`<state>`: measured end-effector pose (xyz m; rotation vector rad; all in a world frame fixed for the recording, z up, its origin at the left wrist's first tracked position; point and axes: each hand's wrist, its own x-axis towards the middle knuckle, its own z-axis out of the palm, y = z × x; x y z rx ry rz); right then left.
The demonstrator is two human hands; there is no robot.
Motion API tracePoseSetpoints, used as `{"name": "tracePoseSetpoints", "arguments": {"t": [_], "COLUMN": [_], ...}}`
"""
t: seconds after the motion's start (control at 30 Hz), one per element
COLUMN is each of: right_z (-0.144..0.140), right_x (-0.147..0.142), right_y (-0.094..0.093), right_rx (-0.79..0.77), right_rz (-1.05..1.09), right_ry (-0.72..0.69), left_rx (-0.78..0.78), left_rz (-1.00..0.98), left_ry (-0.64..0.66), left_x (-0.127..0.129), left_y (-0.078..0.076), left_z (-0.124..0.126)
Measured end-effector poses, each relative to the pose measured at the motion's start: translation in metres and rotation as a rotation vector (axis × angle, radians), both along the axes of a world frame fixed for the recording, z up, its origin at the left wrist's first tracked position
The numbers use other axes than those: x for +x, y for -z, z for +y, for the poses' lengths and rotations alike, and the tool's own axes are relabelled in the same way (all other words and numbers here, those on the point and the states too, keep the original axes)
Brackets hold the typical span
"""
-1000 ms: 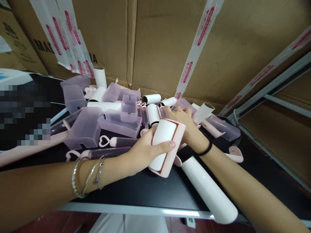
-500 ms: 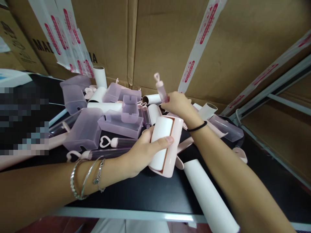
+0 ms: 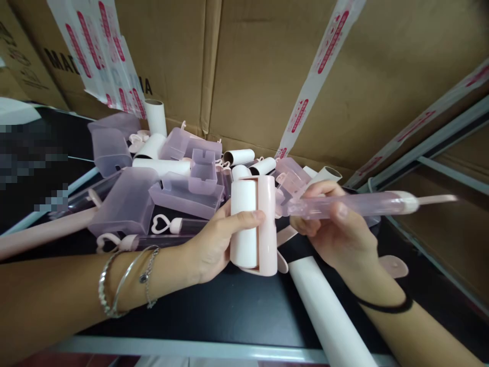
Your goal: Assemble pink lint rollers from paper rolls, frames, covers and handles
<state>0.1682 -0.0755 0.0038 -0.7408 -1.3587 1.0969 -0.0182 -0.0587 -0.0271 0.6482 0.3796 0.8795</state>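
My left hand (image 3: 214, 243) grips a pink lint roller head (image 3: 255, 224) with a white paper roll in it, held upright just above the black table (image 3: 229, 306). My right hand (image 3: 340, 229) holds a translucent pink handle tube (image 3: 367, 204) lying sideways, its left end pointing at the roller head and its white tip sticking out to the right. The two parts are close together but I cannot tell whether they touch.
A heap of translucent purple covers (image 3: 126, 201), white rolls (image 3: 239, 156) and heart-ended handles (image 3: 164, 224) fills the back of the table. A long white roll (image 3: 328, 316) lies at the front right. Cardboard boxes (image 3: 252, 71) wall the back; a metal frame (image 3: 439, 137) runs along the right.
My right hand lifted a handle tube out of the heap, pulled it back toward me and turned it sideways beside the roller head. The left hand tilted the roller head upright.
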Motion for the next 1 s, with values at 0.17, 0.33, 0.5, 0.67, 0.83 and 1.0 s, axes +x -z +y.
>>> {"name": "tracePoseSetpoints", "arguments": {"t": [0.17, 0.33, 0.5, 0.67, 0.83, 1.0], "right_z": [0.000, 0.001, 0.006, 0.004, 0.000, -0.002], "right_x": [-0.004, -0.005, -0.005, -0.009, -0.010, -0.007], "right_y": [0.015, 0.019, 0.027, 0.024, 0.018, 0.017], "right_rx": [-0.190, -0.210, -0.181, -0.165, -0.146, -0.206], "right_rz": [0.051, 0.061, 0.074, 0.085, 0.043, 0.075], "right_ry": [-0.027, -0.013, 0.014, 0.124, 0.129, 0.126], "left_rx": [0.033, 0.073, 0.077, 0.101, 0.196, 0.222], "left_rz": [-0.017, -0.036, -0.029, 0.009, 0.077, 0.062], "left_ry": [-0.012, 0.034, 0.041, 0.000, 0.030, 0.016], "left_x": [0.001, 0.003, 0.003, 0.003, 0.004, 0.005], "left_y": [0.000, 0.002, 0.004, 0.001, -0.002, 0.000], "left_z": [0.001, 0.002, 0.002, 0.000, -0.001, 0.001]}}
